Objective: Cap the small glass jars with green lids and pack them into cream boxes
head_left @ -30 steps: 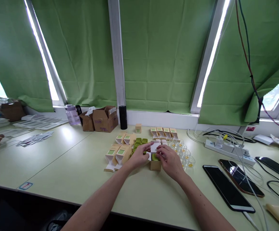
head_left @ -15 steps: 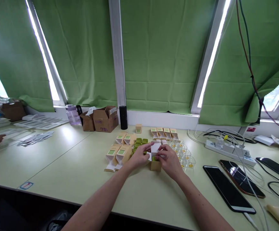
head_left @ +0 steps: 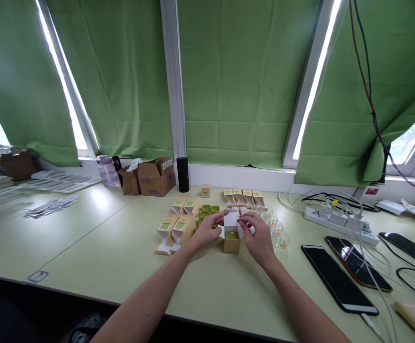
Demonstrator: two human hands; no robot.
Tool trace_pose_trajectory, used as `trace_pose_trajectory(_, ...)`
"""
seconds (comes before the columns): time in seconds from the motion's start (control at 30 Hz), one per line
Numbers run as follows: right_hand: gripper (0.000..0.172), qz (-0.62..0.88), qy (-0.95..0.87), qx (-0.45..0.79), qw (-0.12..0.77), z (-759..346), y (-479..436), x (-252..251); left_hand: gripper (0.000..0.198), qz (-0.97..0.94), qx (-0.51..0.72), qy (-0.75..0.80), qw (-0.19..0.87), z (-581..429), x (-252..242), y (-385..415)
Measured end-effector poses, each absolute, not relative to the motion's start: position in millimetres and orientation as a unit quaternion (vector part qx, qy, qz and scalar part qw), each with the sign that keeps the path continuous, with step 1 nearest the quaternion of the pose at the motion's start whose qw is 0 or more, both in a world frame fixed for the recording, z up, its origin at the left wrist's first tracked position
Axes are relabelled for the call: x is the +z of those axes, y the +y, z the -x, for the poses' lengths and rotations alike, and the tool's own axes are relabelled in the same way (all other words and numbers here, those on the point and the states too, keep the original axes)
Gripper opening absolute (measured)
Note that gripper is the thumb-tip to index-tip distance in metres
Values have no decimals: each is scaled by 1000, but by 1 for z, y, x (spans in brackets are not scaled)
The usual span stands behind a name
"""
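Change: my right hand [head_left: 259, 238] has lifted out of the small open tan cardboard box [head_left: 231, 246], lower centre of frame, uncovering the green plastic-looking insert [head_left: 232, 236] inside; looks seated to me. Left hand [head_left: 208, 232] partly curled, index at the box's raised white lid [head_left: 231, 219]; can't tell if gripping. Right thumb and index nearly meet by the white side flap [head_left: 240, 232]; pinch unclear.

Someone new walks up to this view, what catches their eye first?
Probably the big green curtains hanging behind the table. Then the left hand and right hand at an open small box near the middle, a green insert inside it. Toward the right, phones lie near a white power strip.
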State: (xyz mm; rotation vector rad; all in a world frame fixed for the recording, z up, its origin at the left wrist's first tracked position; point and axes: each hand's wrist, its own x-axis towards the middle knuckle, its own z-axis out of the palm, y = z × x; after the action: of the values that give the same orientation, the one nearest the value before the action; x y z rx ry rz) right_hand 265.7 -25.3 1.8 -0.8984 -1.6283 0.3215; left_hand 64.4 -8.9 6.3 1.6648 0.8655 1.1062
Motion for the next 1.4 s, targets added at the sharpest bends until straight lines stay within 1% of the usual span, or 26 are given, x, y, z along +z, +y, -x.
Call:
trace_pose_trajectory(0.13, 20, 429, -624, 202, 621, -270, -19, -5, 76, -649, 461, 341, 499, -65, 7, -8)
trace_pose_trajectory(0.23, 21, 451, -574, 259, 632, -271, -11, -13, 69, -635, 465, 333, 520, -64, 7, -7)
trace_pose_trajectory(0.37, 28, 446, -538, 328, 636, -271, -4, -20, 61, -625, 477, 333, 521, -63, 8, -6)
trace_pose_trajectory(0.47, 32, 440, -520, 356, 640, -269, -2, -22, 62, -629, 470, 334, 521, -64, 10, -8)
trace_pose_trajectory(0.67, 36, 438, -516, 374, 634, -267, -2, -23, 61, -654, 452, 351, 496, -68, 10, -15)
trace_pose_trajectory(0.9, 35, 425, -521, 399, 623, -266, -5, -22, 56, -690, 439, 368, 442, -68, 6, -20)
trace_pose_trajectory(1.2, 38, 429, -521, 411, 613, -264, -6, -19, 53, -710, 433, 394, 392, -69, 0, -20)
trace_pose_trajectory(1.4, 41, 425, -535, 422, 597, -261, -9, -19, 52, -726, 429, 400, 360, -71, 6, -23)
